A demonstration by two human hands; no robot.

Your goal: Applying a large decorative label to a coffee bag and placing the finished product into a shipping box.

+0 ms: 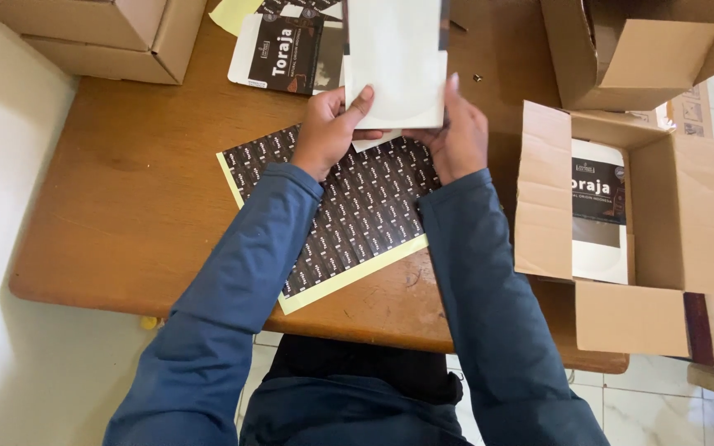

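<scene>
Both of my hands hold a white flat pouch [397, 62] upright over the wooden table [126, 182]. My left hand [332, 128] grips its lower left edge, thumb on the front. My right hand [459, 132] grips the lower right edge. Under my hands lies a dark patterned sticker sheet [349, 223] with a pale yellow backing border. Both arms wear blue sleeves.
A stack of white pouches with dark labels [287, 54] lies at the back of the table. An open cardboard box [663, 223] on the right holds a labelled pouch [598, 211]. More cardboard boxes stand at the top left [101, 33] and top right [630, 49].
</scene>
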